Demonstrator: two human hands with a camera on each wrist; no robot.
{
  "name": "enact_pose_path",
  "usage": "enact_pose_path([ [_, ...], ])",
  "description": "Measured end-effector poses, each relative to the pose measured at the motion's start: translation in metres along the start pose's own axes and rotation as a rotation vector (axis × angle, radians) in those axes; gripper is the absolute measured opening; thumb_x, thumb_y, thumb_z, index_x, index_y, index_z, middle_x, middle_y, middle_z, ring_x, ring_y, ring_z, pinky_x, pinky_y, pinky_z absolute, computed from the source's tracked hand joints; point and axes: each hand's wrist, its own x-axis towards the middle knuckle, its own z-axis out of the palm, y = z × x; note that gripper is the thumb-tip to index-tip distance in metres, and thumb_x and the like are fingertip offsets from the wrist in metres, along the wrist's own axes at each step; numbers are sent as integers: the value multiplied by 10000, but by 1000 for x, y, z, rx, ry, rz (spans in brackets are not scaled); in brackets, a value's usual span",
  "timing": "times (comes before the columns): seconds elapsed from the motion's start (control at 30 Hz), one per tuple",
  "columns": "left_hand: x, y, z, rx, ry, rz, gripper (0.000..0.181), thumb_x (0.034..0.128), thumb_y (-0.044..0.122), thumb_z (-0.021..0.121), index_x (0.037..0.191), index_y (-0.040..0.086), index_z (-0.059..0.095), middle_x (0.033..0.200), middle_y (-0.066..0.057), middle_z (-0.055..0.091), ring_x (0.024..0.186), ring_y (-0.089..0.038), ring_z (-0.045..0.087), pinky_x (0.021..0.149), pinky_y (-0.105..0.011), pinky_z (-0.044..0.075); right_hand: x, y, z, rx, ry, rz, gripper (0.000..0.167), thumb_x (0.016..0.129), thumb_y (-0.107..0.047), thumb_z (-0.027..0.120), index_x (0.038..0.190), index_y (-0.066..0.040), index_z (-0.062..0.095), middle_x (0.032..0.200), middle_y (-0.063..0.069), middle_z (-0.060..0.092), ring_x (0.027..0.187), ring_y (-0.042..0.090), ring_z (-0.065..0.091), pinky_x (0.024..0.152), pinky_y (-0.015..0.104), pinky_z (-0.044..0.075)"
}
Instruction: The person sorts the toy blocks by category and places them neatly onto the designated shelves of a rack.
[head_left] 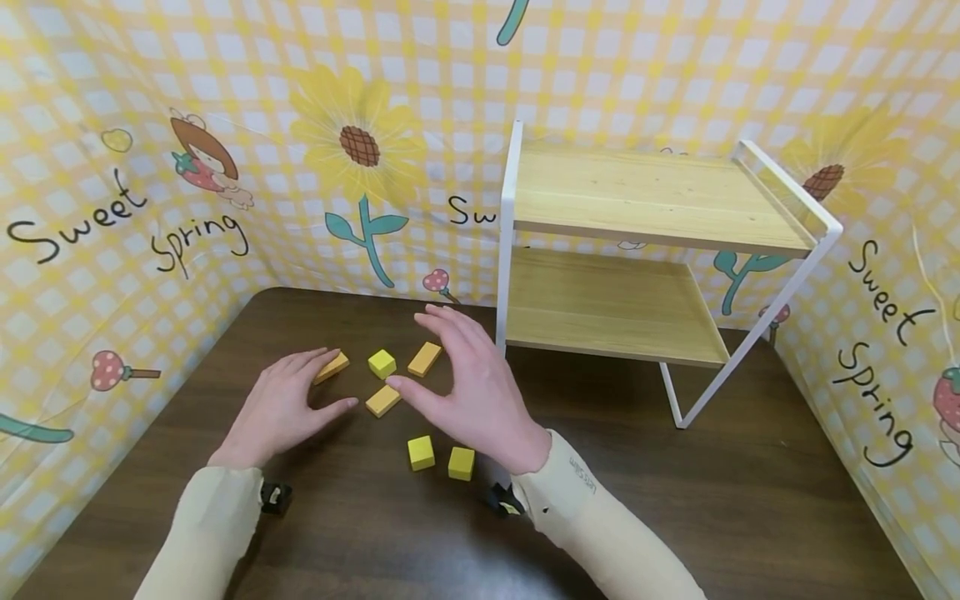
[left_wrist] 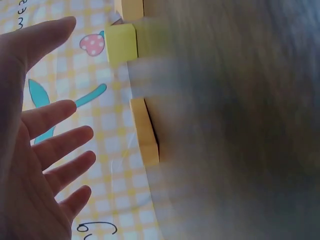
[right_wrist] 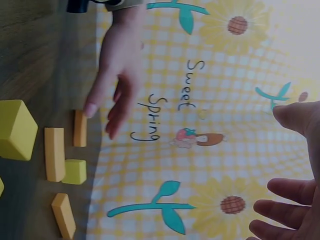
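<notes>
Several small blocks lie on the dark wooden table. My left hand [head_left: 281, 408], fingers spread, is above the table beside an orange block [head_left: 332, 367], which its fingers partly cover in the head view. A yellow cube [head_left: 382, 363] lies between the two hands, near a second orange block [head_left: 424, 359] and a third [head_left: 384, 401]. Holding nothing, my right hand [head_left: 480, 392] hovers with thumb and fingers apart, its thumb tip over the third block's end. Closer to me are two more yellow cubes, one [head_left: 421, 453] left of the other [head_left: 461, 463]. The left wrist view shows empty left fingers [left_wrist: 82, 140].
A two-tier shelf with light wood boards [head_left: 660, 196] and a white metal frame stands at the right rear of the table [head_left: 360, 533]. Behind and at both sides hangs a yellow checked cloth [head_left: 450, 108] with flowers and lettering.
</notes>
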Motion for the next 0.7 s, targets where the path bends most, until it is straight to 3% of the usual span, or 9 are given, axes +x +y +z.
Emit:
enact_pose_path([
  [0.17,1,7,6,-18,4,38,788,870,563,747,1422,26,576,1422,-197,558,1301,-431,478,1054,-648,312,-4,-2,-14,46,82,-46,669,878,-440,793,1424,-122,572,1467,9,525,1401,171,414,1119,408,366],
  [0.47,6,23,15,-72,-67,35,706,910,505,731,1414,34,582,1393,-184,587,1308,-424,487,1076,-633,322,-8,-5,-47,130,238,-128,573,869,-305,822,1350,-62,628,1402,35,588,1348,226,490,1116,412,372],
  [0.7,10,32,25,-117,-89,45,687,893,471,764,1373,6,603,1354,-166,611,1258,-369,545,1064,-545,396,-13,-10,-75,143,364,-154,534,943,-408,717,1303,-19,647,1359,86,619,1312,260,527,1087,444,398],
])
